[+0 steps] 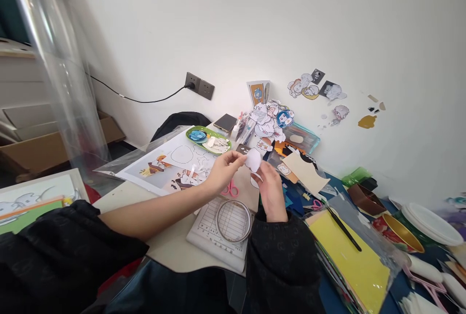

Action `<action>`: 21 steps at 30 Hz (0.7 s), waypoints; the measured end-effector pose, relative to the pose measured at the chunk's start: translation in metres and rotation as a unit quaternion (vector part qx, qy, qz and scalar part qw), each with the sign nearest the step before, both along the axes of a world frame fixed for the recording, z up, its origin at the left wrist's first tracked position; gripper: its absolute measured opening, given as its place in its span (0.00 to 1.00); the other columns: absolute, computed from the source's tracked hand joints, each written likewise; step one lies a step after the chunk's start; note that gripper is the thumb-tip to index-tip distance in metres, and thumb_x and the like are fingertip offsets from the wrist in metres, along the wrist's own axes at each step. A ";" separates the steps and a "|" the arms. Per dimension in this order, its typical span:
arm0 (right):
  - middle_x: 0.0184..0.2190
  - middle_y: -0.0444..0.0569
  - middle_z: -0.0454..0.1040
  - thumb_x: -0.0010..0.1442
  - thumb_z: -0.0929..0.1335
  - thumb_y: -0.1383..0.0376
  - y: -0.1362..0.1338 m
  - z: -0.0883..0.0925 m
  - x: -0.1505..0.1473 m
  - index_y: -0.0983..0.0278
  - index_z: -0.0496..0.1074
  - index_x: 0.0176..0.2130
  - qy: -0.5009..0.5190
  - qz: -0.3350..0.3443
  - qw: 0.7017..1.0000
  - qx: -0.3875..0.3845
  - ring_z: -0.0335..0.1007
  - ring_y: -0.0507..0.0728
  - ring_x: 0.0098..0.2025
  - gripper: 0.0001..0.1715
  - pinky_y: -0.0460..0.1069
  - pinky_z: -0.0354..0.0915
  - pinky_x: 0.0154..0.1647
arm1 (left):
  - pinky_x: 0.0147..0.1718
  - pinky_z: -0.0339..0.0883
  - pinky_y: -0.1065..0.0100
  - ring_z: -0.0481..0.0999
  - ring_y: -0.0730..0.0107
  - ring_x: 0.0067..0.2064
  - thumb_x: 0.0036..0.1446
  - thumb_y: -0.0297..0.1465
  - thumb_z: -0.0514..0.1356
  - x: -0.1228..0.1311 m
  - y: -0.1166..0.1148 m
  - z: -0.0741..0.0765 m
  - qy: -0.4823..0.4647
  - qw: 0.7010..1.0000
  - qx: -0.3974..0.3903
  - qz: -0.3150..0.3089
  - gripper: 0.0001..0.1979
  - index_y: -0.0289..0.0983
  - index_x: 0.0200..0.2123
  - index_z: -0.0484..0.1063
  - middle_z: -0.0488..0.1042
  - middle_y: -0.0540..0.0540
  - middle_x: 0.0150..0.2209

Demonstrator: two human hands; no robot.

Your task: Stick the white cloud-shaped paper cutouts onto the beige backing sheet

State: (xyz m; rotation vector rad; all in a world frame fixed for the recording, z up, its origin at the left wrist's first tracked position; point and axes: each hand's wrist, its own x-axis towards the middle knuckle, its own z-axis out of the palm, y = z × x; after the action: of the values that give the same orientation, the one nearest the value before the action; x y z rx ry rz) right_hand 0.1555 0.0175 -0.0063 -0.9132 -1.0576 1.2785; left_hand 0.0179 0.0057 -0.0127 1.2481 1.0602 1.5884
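Note:
My left hand (230, 167) pinches the left edge of a small white paper cutout (254, 159) with a rounded outline. My right hand (270, 185) holds the same cutout from its lower right, fingers curled behind it. Both hands are raised over the middle of the table. Under the left wrist lie pink-handled scissors (230, 189), partly hidden. Closer to me, a metal ring (233, 241) rests on a pad of printed grid paper (207, 226). Beyond the left forearm is a printed sheet (140, 171) with cartoon drawings and cut outlines.
A green tray (190, 135) holds blue and white paper pieces. Behind it lie a phone (225, 123) and a pile of cartoon cutouts (267, 122). On the right are yellow paper (349, 251), a black pen (344, 229) and a gold-lined bowl (400, 231). Stickers (302, 86) cling to the wall.

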 end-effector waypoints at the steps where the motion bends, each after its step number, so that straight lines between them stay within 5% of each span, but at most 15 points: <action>1: 0.35 0.50 0.78 0.42 0.73 0.55 0.000 -0.001 -0.002 0.62 0.74 0.31 -0.006 0.000 1.000 -0.001 0.72 0.62 0.42 0.17 0.58 0.63 0.45 | 0.31 0.62 0.70 0.70 0.71 0.32 0.53 0.39 0.58 0.000 0.000 0.000 0.004 1.000 0.000 -0.007 0.11 0.36 0.29 0.69 0.70 0.49 0.27; 8: 0.36 0.53 0.77 0.50 0.63 0.41 0.001 0.000 -0.003 0.65 0.73 0.34 -0.010 -0.008 1.000 0.008 0.74 0.60 0.40 0.31 0.54 0.66 0.39 | 0.31 0.63 0.69 0.71 0.67 0.37 0.54 0.38 0.55 -0.002 0.001 0.000 0.017 1.000 -0.012 -0.020 0.13 0.37 0.38 0.72 0.72 0.47 0.33; 13: 0.34 0.49 0.76 0.41 0.74 0.55 0.001 -0.003 -0.004 0.65 0.72 0.37 -0.049 -0.072 0.995 0.041 0.72 0.57 0.36 0.24 0.50 0.65 0.39 | 0.32 0.63 0.68 0.71 0.66 0.38 0.54 0.37 0.54 -0.002 0.001 0.000 0.043 0.998 -0.014 -0.038 0.14 0.38 0.39 0.73 0.74 0.45 0.37; 21: 0.27 0.47 0.74 0.46 0.70 0.53 0.006 -0.008 0.001 0.66 0.71 0.32 -0.086 -0.204 0.972 0.080 0.68 0.54 0.28 0.19 0.50 0.64 0.32 | 0.36 0.65 0.64 0.70 0.62 0.41 0.56 0.39 0.54 0.004 -0.016 -0.001 0.301 0.949 0.078 -0.045 0.25 0.42 0.57 0.60 0.70 0.43 0.48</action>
State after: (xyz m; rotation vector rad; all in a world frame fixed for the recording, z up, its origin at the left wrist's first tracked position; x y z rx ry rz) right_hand 0.1562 0.0236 -0.0144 -1.0658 -1.0238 0.7737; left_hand 0.0216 -0.0106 -0.0135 1.9358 1.2346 1.2608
